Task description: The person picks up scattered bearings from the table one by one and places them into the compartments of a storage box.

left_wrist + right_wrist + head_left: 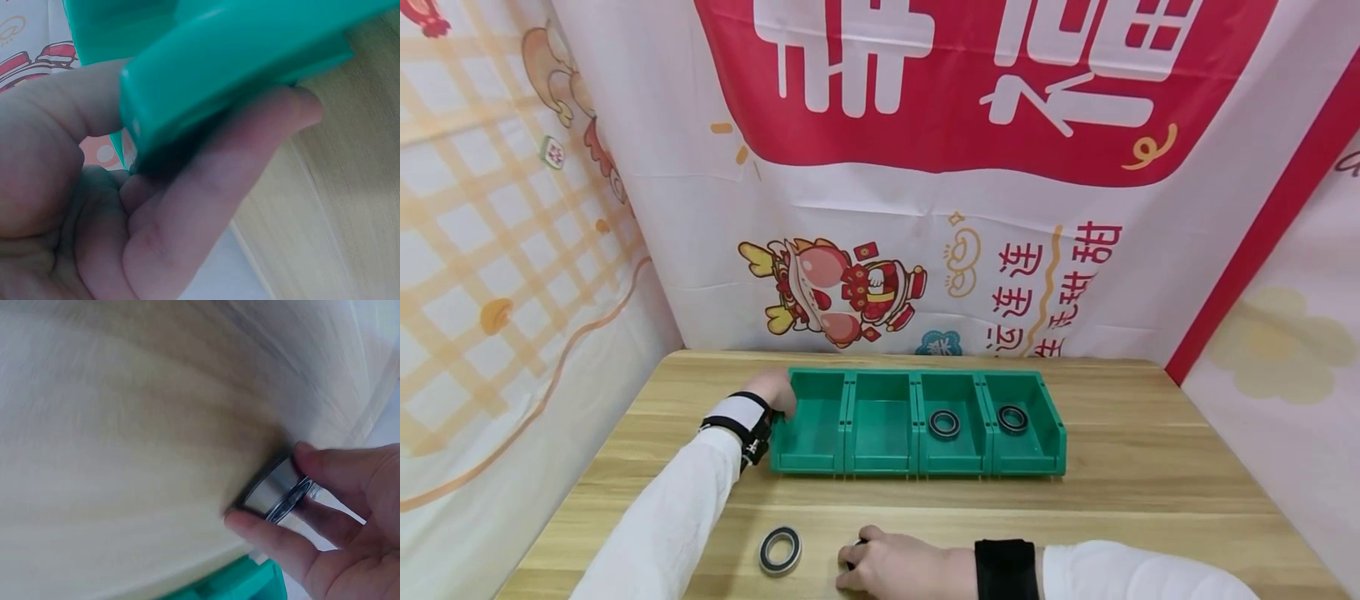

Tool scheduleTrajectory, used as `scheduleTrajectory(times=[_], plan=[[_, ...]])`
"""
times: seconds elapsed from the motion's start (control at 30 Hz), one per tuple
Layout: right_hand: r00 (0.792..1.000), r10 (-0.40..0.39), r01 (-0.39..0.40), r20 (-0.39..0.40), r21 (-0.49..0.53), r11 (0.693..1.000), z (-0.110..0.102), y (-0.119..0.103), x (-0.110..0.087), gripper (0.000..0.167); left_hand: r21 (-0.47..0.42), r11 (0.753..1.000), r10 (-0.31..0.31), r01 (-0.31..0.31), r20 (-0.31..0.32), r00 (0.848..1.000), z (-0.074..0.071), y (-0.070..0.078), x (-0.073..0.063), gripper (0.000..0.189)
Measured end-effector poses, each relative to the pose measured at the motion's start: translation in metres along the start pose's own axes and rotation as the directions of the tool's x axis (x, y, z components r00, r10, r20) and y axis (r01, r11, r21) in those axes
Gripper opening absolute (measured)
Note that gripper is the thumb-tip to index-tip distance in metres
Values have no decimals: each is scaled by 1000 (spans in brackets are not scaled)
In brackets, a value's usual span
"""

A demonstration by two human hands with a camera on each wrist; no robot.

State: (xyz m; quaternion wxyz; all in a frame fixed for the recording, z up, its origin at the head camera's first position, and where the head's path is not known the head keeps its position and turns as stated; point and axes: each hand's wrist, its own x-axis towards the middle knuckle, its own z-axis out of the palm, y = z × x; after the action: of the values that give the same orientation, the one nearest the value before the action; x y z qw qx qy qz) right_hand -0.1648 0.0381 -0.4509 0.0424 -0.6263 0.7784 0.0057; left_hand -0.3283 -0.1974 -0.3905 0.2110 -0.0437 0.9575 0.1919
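Head view: loose round bearing (763, 553) lies near right hand (898, 567), which pinches a shiny metal ring (272, 490); left hand (775, 392) grips green plastic bins (880, 463); tabletop (1150, 475) wood-grained.

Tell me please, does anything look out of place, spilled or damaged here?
The printed backdrop looks hung sideways: its cartoon figure lies on its side. Among the bearings and green bins, nothing stands out.
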Motion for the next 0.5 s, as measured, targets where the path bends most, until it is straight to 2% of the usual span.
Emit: scheduleTrajectory(times=[0.1,0.2,0.3,0.4,0.5], plan=[[999,1,2,-51,58,998,-17,6,-3,24,6,1000,5,-5,-4,1000,1,0,1,37],[997,7,1,-79,104,995,-43,13,-4,28,14,1000,14,-14,-6,1000,0,0,1,37],[997,33,-23,-75,124,992,-69,21,-5,30,-4,1000,19,-19,15,1000,0,-2,4,40],[993,106,-97,-53,142,985,-94,29,-6,31,-44,999,18,-16,46,999,1,-3,7,44],[979,199,-189,-41,168,967,-115,39,-5,28,-84,996,15,-9,68,998,1,-4,9,48]])
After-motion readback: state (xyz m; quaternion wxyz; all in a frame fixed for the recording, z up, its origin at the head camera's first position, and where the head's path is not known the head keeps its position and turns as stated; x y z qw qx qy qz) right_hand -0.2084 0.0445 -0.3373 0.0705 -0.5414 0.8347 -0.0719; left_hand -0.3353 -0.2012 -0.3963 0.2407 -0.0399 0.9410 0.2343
